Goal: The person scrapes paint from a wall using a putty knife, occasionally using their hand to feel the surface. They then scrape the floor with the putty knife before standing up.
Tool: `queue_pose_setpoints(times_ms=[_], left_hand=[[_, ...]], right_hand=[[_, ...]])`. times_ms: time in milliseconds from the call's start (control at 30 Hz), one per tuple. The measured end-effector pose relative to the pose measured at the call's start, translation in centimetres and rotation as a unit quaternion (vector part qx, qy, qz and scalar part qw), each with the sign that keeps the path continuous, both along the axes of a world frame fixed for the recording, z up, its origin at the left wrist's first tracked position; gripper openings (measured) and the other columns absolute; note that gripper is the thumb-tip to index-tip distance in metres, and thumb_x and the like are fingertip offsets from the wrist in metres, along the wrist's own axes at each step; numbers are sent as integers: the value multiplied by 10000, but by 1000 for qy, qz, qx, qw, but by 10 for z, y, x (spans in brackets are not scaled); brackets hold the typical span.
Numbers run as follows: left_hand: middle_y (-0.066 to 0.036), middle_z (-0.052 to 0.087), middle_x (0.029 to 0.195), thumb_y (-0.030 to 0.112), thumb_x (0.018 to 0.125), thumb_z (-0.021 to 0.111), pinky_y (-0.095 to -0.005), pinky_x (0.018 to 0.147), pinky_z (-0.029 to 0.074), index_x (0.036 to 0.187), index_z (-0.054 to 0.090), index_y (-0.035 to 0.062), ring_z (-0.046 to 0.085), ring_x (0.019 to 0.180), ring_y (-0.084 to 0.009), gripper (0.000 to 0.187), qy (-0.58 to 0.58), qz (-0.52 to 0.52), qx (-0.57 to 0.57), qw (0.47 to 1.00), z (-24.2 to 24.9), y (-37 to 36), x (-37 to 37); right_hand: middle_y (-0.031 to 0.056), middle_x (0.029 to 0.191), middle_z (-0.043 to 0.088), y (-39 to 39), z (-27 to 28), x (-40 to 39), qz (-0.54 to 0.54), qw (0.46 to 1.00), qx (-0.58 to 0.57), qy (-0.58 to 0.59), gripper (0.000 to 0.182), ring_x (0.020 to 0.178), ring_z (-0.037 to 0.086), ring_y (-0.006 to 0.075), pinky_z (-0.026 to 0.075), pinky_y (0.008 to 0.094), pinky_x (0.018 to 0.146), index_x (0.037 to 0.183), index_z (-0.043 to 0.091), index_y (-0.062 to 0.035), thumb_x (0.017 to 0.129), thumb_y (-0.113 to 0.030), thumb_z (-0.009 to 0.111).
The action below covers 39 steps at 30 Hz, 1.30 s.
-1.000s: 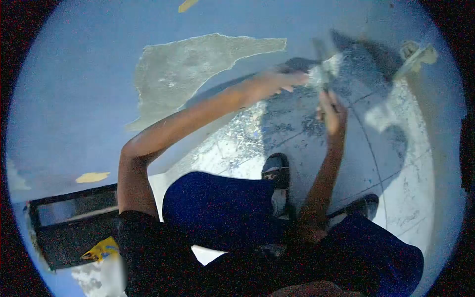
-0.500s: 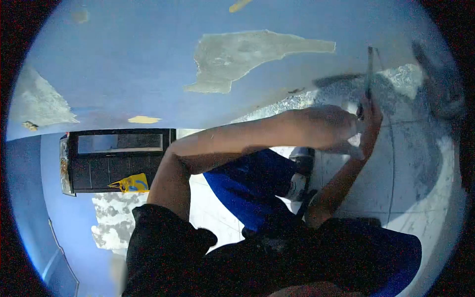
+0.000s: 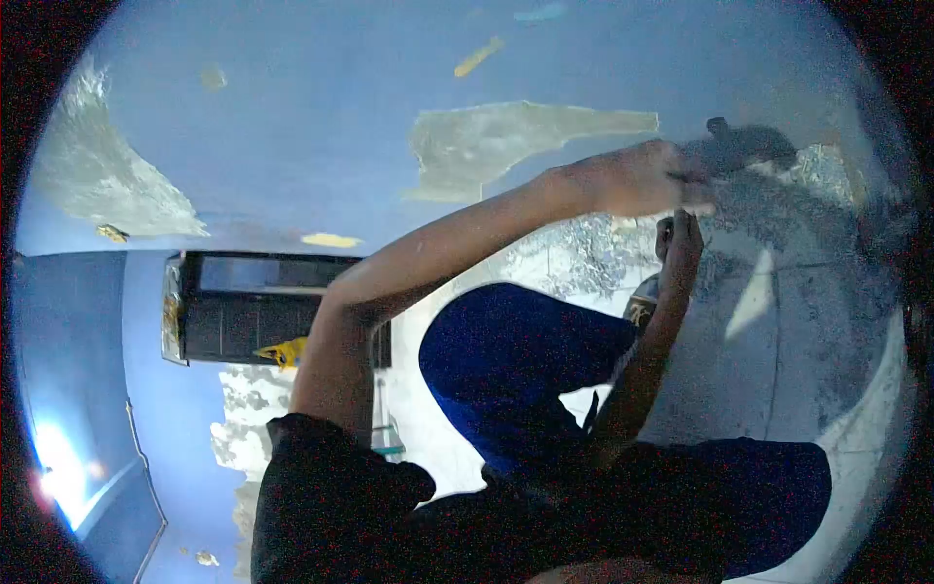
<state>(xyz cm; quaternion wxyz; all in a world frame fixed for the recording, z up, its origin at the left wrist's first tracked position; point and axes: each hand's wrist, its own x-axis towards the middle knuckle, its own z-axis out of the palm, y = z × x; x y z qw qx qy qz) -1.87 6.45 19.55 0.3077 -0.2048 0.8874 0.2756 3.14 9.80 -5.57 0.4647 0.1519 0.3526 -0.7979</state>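
Observation:
My left hand (image 3: 637, 180) reaches across against the blue wall (image 3: 292, 127), its fingers curled and blurred. A dark shape (image 3: 744, 151) spreads just beyond its fingertips; whether that is a tool or a shadow I cannot make out. Close below, my right hand (image 3: 684, 243) is closed, its fingertips near or touching those of the left. What it grips is hidden. Around both hands lies a rough grey-white strip (image 3: 584, 253) along the foot of the wall. A bare grey plaster patch (image 3: 506, 141) shows left of my left hand.
My bent knee in blue cloth (image 3: 516, 350) is below my left forearm. Pale floor tiles (image 3: 817, 341) extend to the right. A dark panelled piece with a window-like inset (image 3: 248, 326) is at the left, with a yellow bag (image 3: 282, 352) by it.
My left hand has moved up toward the wall, and my right hand has shifted slightly left. The thin upright blade above the hands no longer shows distinctly. The view has shifted a little.

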Motion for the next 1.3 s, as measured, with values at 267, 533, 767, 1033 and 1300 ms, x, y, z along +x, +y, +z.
queue_pose_setpoints(times_ms=[267, 533, 767, 1033, 1300], left_hand=[[-149, 596, 1063, 285, 854, 492, -344, 816, 462, 1060, 579, 3, 589, 921, -245, 360, 143, 154, 153, 966, -31, -92, 44], [-128, 605, 948, 520, 896, 360, -284, 790, 452, 1103, 472, -58, 577, 904, -185, 624, 96, 343, 364, 861, -84, -69, 31], [-156, 583, 1034, 620, 865, 295, -331, 870, 436, 1122, 454, -62, 565, 957, -233, 746, 205, 313, 587, 718, -151, -105, 16], [-217, 569, 1080, 510, 913, 299, -386, 860, 437, 1063, 482, -49, 572, 985, -305, 607, 203, 308, 681, 633, -152, -124, 27], [-26, 537, 615, 544, 900, 322, -207, 397, 382, 801, 514, 64, 448, 427, -97, 527, 86, 267, 870, 405, -197, -124, 59]], right_hand=[[-10, 507, 417, 29, -36, -49, -76, 958, 42, 273, 369, 381, 348, 101, 267, 267, 388, 757, 564, -86, 869, -434, 513], [-21, 554, 436, 36, 43, -62, -164, 951, 113, 236, 348, 456, 389, 66, 306, 240, 419, 810, 559, -86, 893, -415, 481], [14, 700, 550, 6, 63, -20, -152, 916, 101, 357, 326, 566, 464, 56, 365, 231, 490, 1177, 542, -23, 906, -199, 499], [32, 541, 488, -36, 42, 46, -102, 900, 217, 364, 282, 487, 436, 99, 347, 281, 462, 1034, 598, -14, 887, -248, 537], [84, 567, 526, -56, 30, 60, -200, 838, 231, 452, 242, 491, 421, 84, 354, 269, 459, 1032, 601, 7, 876, -170, 546]])
